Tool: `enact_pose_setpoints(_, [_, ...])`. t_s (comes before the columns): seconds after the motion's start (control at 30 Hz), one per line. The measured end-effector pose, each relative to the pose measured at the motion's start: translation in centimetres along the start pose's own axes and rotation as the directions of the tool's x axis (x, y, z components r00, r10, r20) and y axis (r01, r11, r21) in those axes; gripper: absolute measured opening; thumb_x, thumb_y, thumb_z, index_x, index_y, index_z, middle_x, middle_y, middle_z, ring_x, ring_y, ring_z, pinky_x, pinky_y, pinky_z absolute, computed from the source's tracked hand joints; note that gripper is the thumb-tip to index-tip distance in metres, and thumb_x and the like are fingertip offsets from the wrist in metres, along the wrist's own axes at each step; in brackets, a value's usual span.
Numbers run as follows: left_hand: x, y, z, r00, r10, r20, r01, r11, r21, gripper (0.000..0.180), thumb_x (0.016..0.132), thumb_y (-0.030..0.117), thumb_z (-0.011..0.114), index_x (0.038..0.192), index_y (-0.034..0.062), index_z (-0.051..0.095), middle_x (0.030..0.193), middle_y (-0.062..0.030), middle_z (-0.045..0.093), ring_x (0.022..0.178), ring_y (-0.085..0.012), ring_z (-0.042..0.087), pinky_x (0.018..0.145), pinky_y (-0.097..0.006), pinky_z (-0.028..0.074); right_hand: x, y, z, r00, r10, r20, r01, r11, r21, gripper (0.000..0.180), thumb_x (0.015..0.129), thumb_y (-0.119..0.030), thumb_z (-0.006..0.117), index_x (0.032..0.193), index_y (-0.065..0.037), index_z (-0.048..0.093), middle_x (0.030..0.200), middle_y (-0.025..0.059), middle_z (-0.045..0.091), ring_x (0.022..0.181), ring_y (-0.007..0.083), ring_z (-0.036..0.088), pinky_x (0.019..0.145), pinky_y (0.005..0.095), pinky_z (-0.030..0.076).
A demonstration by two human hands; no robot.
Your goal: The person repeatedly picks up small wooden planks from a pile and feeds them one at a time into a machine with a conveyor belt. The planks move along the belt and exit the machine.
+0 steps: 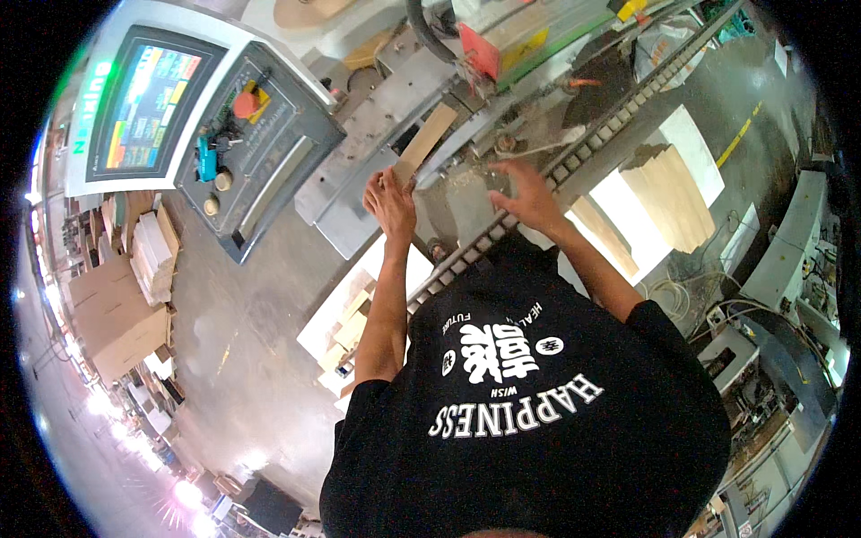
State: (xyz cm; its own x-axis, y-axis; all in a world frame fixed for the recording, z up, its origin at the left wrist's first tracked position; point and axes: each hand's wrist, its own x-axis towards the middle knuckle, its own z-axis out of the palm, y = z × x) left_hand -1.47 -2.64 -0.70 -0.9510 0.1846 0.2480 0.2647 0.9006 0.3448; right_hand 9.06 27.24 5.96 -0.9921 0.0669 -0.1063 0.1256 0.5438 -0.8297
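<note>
My left hand [391, 206] grips the near end of a narrow, light-brown wooden strip [427, 140], its fingers curled over the end. The strip lies at a slant on the grey metal bed [345, 211] of a machine and points away from me. To the right, my right hand [529, 195] is raised beside the machine's chain-like track [574, 161], with thumb and fingers apart and nothing between them.
A control panel [242, 152] with a lit screen and a red knob stands at the left. A red guard [479, 52] hangs at the far side. Stacked wooden pieces [668, 197] lie to my right, more wooden pieces [352, 323] to my left. Cardboard boxes [117, 314] stand at far left.
</note>
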Motion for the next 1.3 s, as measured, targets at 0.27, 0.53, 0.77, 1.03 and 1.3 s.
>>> enact_pose_setpoints(0.27, [6.9, -0.8, 1.6, 0.992, -0.032, -0.122, 0.038, 0.998, 0.041, 0.054, 0.091, 0.043, 0.078, 0.137, 0.0166, 0.064, 0.131, -0.0132, 0.059, 0.13, -0.0373, 0.05, 0.113, -0.055, 0.032, 12.2, 0.8, 12.6, 0.945, 0.144, 0.295, -0.328, 0.406, 0.853, 0.084, 0.093, -0.034, 0.086, 0.162, -0.017, 0.042, 0.158, 0.0085, 0.047, 0.137, 0.0268, 0.055, 0.118, 0.0433, 0.042])
enact_pose_setpoints(0.53, [4.8, -5.4, 0.4, 0.977, 0.186, -0.101, -0.18, 0.981, 0.068, 0.042, 0.097, 0.025, 0.072, 0.139, 0.0224, 0.07, 0.138, 0.001, 0.068, 0.122, -0.0258, 0.059, 0.114, -0.048, 0.031, 13.6, -6.1, 13.0, 0.979, 0.111, 0.174, -0.203, 0.393, 0.897, 0.095, 0.09, -0.05, 0.084, 0.166, -0.016, 0.038, 0.179, 0.015, 0.009, 0.166, 0.0321, 0.003, 0.133, 0.0483, 0.012])
enact_pose_setpoints(0.77, [7.4, -2.4, -0.9, 0.96, 0.237, 0.149, -0.255, 0.96, 0.115, 0.05, 0.097, 0.018, 0.069, 0.144, 0.033, 0.066, 0.129, 0.0023, 0.067, 0.122, -0.0256, 0.058, 0.118, -0.058, 0.023, 13.4, -5.0, 12.4, 0.989, 0.108, 0.1, -0.133, 0.358, 0.924, 0.08, 0.092, -0.051, 0.082, 0.157, -0.016, 0.051, 0.178, 0.0273, -0.013, 0.163, 0.024, 0.007, 0.128, 0.0435, 0.023])
enact_pose_setpoints(1.03, [10.6, 3.7, 2.4, 0.951, 0.267, 0.155, -0.282, 0.956, 0.084, 0.058, 0.092, 0.012, 0.071, 0.146, 0.0316, 0.064, 0.127, -0.0023, 0.064, 0.121, -0.027, 0.058, 0.119, -0.058, 0.022, 16.1, -1.0, 8.8, 0.993, 0.108, -0.041, -0.002, 0.376, 0.926, 0.058, 0.096, -0.04, 0.081, 0.143, -0.012, 0.064, 0.174, 0.0192, 0.017, 0.151, 0.0209, 0.036, 0.123, 0.0387, 0.034])
enact_pose_setpoints(1.3, [14.2, 8.4, 7.3, 0.949, 0.294, 0.117, -0.305, 0.948, 0.09, 0.045, 0.094, 0.033, 0.075, 0.139, 0.029, 0.069, 0.13, -0.0055, 0.063, 0.126, -0.0315, 0.054, 0.119, -0.061, 0.021, 10.9, 1.1, -0.1, 0.976, -0.001, 0.217, -0.099, 0.887, 0.452, 0.04, 0.103, -0.035, 0.073, 0.133, -0.009, 0.07, 0.128, 0.0102, 0.073, 0.122, 0.0243, 0.067, 0.11, 0.0406, 0.051])
